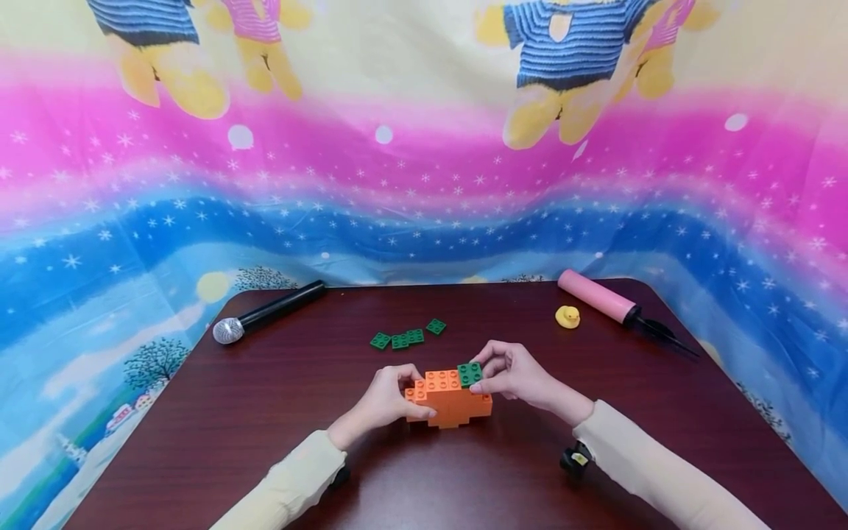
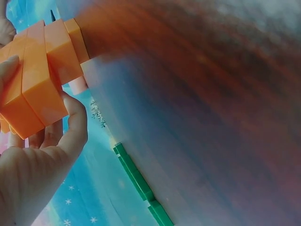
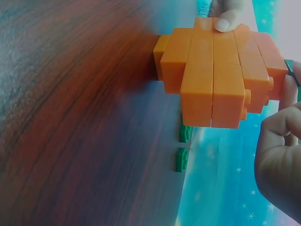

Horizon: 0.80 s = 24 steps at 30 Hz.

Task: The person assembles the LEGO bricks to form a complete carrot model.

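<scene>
My left hand (image 1: 383, 399) grips the left end of a stepped build of orange building bricks (image 1: 456, 406), its thumb on the near face. Rows of studs show on top of the build. My right hand (image 1: 520, 374) pinches a green brick (image 1: 470, 374) at the top right of the orange bricks; whether it is pressed fully down cannot be told. The right wrist view shows the orange build (image 3: 211, 75) from its stepped side, with the green brick (image 3: 289, 69) only partly visible by my right fingers. In the left wrist view, my left hand (image 2: 47, 165) curls round the orange bricks.
Several flat green bricks (image 1: 407, 338) lie on the dark table (image 1: 278, 442) beyond my hands. A microphone (image 1: 268, 313) lies at the far left. At the far right are a yellow rubber duck (image 1: 567, 317) and a pink hand pump (image 1: 599, 298). A printed cloth (image 1: 424, 184) hangs behind.
</scene>
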Each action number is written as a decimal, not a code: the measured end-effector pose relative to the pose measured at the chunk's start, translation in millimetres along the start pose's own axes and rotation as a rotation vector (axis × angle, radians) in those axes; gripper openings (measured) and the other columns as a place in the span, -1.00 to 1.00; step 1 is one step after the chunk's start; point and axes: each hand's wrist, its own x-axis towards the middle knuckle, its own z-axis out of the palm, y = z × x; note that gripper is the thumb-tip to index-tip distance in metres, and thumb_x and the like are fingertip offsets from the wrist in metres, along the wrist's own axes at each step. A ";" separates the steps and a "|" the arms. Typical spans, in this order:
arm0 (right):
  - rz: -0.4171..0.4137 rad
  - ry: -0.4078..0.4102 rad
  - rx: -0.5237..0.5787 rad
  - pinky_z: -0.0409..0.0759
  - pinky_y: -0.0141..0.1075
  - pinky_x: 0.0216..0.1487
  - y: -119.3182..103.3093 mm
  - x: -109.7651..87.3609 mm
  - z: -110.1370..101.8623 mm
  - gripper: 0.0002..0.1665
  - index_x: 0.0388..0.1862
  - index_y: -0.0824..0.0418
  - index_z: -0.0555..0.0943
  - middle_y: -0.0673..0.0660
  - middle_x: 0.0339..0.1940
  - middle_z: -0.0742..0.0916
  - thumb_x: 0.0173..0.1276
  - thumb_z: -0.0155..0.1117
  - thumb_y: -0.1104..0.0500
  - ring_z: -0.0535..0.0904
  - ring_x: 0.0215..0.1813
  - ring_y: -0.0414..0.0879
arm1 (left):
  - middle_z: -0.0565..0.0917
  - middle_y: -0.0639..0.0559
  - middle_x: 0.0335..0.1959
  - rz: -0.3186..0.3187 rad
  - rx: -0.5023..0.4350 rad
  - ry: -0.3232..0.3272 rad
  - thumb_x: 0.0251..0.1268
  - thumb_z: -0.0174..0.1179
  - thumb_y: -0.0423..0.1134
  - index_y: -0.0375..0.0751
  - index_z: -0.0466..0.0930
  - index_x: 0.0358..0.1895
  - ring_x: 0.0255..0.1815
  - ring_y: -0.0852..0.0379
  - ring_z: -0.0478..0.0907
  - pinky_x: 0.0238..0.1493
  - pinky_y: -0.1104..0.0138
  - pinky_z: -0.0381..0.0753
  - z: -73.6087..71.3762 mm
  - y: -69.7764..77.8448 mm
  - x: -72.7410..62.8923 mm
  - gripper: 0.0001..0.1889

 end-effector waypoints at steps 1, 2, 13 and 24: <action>0.003 -0.002 0.008 0.16 -0.39 -0.70 -0.8 0.1 0.0 -0.56 -0.08 0.42 0.48 -0.04 -0.51 0.72 0.14 0.43 0.27 0.18 -0.73 -0.20 | 0.68 -0.11 -0.26 0.001 -0.001 0.000 -0.04 0.44 -0.36 -0.30 0.53 -0.33 -0.30 0.15 0.53 -0.23 0.45 0.56 -0.1 -0.3 0.1 -0.74; 0.005 -0.004 0.016 0.15 -0.39 -0.69 -1.5 0.4 0.0 -0.56 -0.09 0.43 0.47 -0.04 -0.52 0.72 0.13 0.44 0.27 0.18 -0.73 -0.20 | 0.68 -0.11 -0.26 0.002 -0.002 0.000 -0.04 0.44 -0.36 -0.30 0.53 -0.32 -0.30 0.15 0.53 -0.23 0.45 0.56 -0.1 -0.8 0.2 -0.73; 0.102 0.007 0.077 0.14 -0.41 -0.65 -12.2 3.8 1.4 -0.67 -0.24 0.35 0.49 -0.01 -0.52 0.75 0.08 0.45 0.34 0.16 -0.71 -0.21 | 0.67 -0.11 -0.26 0.010 0.012 -0.001 -0.05 0.45 -0.37 -0.30 0.53 -0.33 -0.30 0.14 0.53 -0.22 0.40 0.58 0.0 -1.3 0.7 -0.74; 0.187 0.006 0.141 0.12 -0.44 -0.64 -20.6 3.5 2.4 -0.74 -0.37 0.21 0.52 0.03 -0.43 0.78 0.06 0.41 0.43 0.19 -0.71 -0.25 | 0.69 -0.04 -0.25 0.024 0.000 0.008 -0.09 0.50 -0.26 -0.24 0.55 -0.30 -0.31 0.22 0.53 -0.23 0.44 0.57 8.8 -44.3 13.4 -0.68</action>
